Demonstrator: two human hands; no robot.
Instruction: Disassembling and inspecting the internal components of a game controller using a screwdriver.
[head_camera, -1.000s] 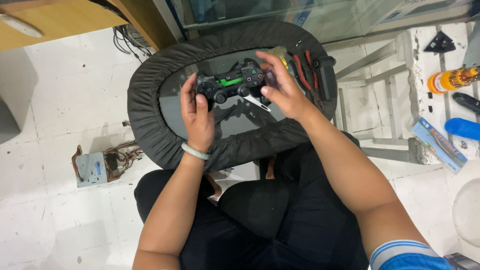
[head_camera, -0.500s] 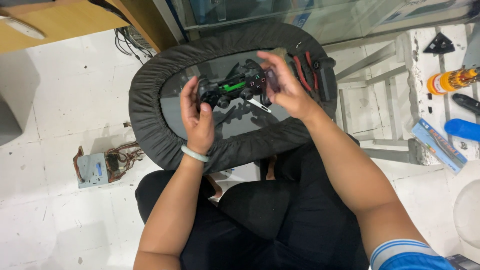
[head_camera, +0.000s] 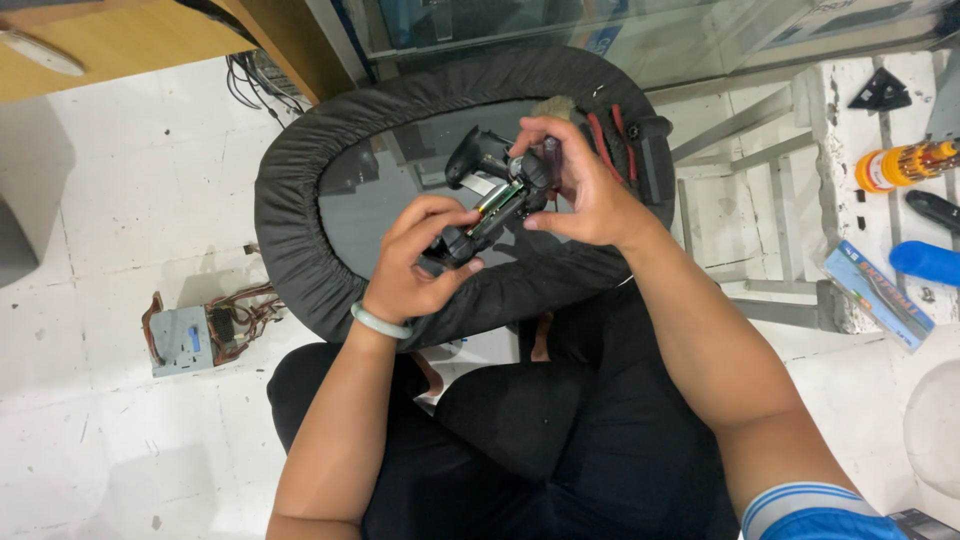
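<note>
Game controller (head_camera: 492, 205) (black, its green circuit board showing) is gripped at both ends, tilted above a dark oval tray (head_camera: 300, 170); the left hand (head_camera: 420, 265) clasps the lower grip, the right hand (head_camera: 580, 185) the upper, near the tray's far rim beside red-handled tools (head_camera: 605, 130).

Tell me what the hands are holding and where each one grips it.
Both hold a black game controller: the left hand at its lower grip, the right hand at its upper end.

Bright, even overhead light, soft shadows, sharp focus, slight wide-angle stretch at edges.
</note>
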